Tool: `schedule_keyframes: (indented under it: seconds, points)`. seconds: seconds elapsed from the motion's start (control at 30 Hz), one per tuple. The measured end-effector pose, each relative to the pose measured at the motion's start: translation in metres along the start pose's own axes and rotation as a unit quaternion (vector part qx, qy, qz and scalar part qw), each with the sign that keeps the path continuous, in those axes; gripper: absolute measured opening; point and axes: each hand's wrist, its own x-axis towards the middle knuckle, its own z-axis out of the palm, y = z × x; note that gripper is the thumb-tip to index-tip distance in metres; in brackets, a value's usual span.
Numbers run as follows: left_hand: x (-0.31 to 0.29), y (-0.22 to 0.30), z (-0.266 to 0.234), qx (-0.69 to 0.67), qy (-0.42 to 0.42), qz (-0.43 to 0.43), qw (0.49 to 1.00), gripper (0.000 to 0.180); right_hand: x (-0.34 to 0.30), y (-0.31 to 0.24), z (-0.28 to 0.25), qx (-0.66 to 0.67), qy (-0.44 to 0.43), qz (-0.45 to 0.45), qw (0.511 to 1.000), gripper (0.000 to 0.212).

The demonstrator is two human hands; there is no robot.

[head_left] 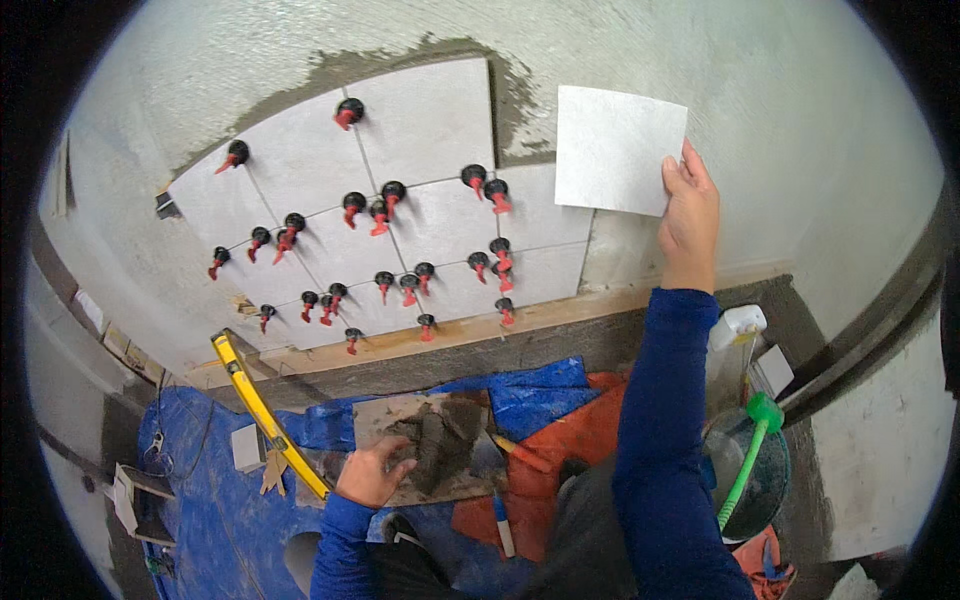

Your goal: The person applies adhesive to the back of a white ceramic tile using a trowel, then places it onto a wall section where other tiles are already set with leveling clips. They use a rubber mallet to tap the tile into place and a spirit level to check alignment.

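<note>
My right hand [690,222] is raised in front of the wall and grips a white square tile [612,150] by its right edge, thumb on the face towards me. Low at the centre, my left hand [374,474] holds nothing, its thumb apart from loosely bent fingers. It hovers by a board [375,412] bearing a heap of grey mortar [440,440]. On the wall to the left, pale tiles [430,115] sit in rows, with several black-and-red levelling clips [393,192] along their joints. Wet mortar [520,100] edges the upper tiles.
A yellow spirit level [262,405] leans at the left above a blue tarp [205,480]. An orange cloth [590,425] and a white-and-blue marker [503,527] lie near my knees. At right stand a dark bucket [780,480] with a green-handled brush [745,465] and a white jug [738,327].
</note>
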Motion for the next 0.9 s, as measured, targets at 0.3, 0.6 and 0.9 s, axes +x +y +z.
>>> schedule_keyframes:
  seconds: [0.3,0.6,0.9]
  points:
    - [-0.002,-0.006,0.013,0.006,-0.080,-0.042,0.996,0.047,0.013,0.008,-0.031,0.009,0.036,-0.001,0.999,0.053]
    - [0.007,-0.008,0.026,0.030,-0.141,-0.022,0.989,0.057,0.011,0.008,-0.029,0.054,0.020,0.038,0.998,0.052]
    - [0.011,-0.012,0.033,0.025,-0.148,-0.011,0.989,0.058,0.008,-0.003,-0.024,0.072,0.011,0.045,0.996,0.053]
